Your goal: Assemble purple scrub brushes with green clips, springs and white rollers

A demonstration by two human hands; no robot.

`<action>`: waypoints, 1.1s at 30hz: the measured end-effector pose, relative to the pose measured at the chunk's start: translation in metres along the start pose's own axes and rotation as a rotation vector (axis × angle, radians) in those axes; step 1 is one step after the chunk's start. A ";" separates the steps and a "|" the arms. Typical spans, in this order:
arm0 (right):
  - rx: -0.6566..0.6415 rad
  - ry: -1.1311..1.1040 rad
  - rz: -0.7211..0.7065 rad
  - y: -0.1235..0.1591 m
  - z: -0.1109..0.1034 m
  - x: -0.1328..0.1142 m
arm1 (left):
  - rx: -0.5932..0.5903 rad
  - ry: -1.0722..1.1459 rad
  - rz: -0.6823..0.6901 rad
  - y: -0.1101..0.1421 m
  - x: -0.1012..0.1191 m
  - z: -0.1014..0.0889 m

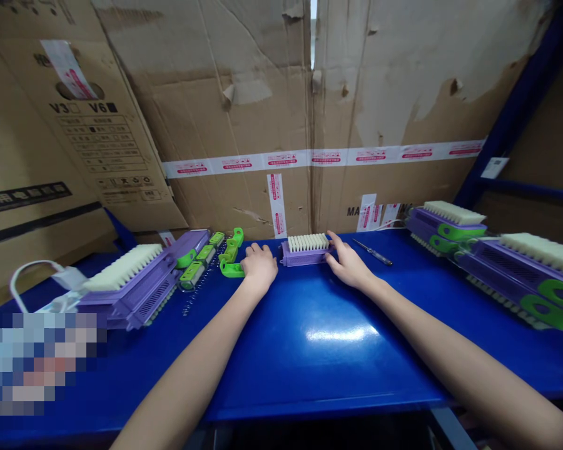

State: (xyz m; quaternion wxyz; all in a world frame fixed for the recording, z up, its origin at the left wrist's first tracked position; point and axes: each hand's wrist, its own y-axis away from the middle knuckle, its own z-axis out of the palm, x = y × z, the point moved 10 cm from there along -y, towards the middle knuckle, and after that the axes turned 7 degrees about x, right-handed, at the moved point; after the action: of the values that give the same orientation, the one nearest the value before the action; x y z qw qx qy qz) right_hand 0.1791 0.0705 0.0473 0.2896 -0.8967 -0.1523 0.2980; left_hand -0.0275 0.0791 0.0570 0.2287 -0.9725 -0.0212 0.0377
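Observation:
My right hand [349, 262] grips the right end of a small purple plastic unit [306, 257], its thumb in front and a finger at the top edge. Pale ribbed teeth [308, 242] stand in rows along the unit's top. Left of it, my left hand [260, 269] rests low over the table with its fingers curled down. Its outer edge meets a bright green plastic bracket [233, 269], partly covered by the hand. What lies beneath those fingers is hidden. Behind my right hand lies a thin screwdriver-like tool [373, 251].
Green-and-clear pieces [202, 261] and small loose springs [197, 287] lie left on the blue table [309, 375]. Purple units with pale teeth stand at left [131, 287] and right [507, 269]. A white cable [21, 269] loops at far left. Cardboard [234, 119] walls the back.

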 end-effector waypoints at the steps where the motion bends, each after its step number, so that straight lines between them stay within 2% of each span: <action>1: 0.004 0.001 -0.004 0.000 0.000 0.000 | 0.003 0.002 0.027 0.000 0.004 0.000; 7: -0.005 0.013 0.007 0.000 0.001 0.001 | -0.039 0.038 0.158 0.002 0.025 -0.004; 11: -0.004 0.014 0.009 0.000 0.000 0.000 | 0.014 0.036 0.193 0.000 0.029 -0.015; 15: -0.015 0.017 0.015 0.000 0.001 -0.001 | 0.153 0.030 0.195 -0.003 0.027 -0.032; 19: 0.029 0.039 -0.020 0.000 -0.004 -0.004 | 0.406 0.120 0.209 -0.001 0.024 -0.059; 22: 0.095 0.084 -0.098 0.000 -0.014 -0.016 | 0.657 0.229 0.334 0.013 0.029 -0.081; 25: 0.135 0.121 -0.246 0.005 -0.022 -0.044 | 0.865 0.361 0.528 0.036 0.041 -0.098; 28: 0.110 0.075 -0.384 0.014 -0.020 -0.075 | 0.933 0.505 0.639 0.054 0.050 -0.106; 31: 0.032 -0.008 -0.447 0.022 -0.008 -0.093 | 0.915 0.643 0.626 0.062 0.057 -0.111; 33: 0.021 -0.073 -0.430 0.024 -0.003 -0.094 | 0.881 0.723 0.596 0.064 0.061 -0.111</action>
State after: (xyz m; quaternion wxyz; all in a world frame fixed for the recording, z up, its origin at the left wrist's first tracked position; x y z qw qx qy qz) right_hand 0.1103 0.0079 0.0769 0.3502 -0.8291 -0.3474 0.2632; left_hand 0.0436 -0.0238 0.1232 0.5792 -0.7030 0.3457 -0.2256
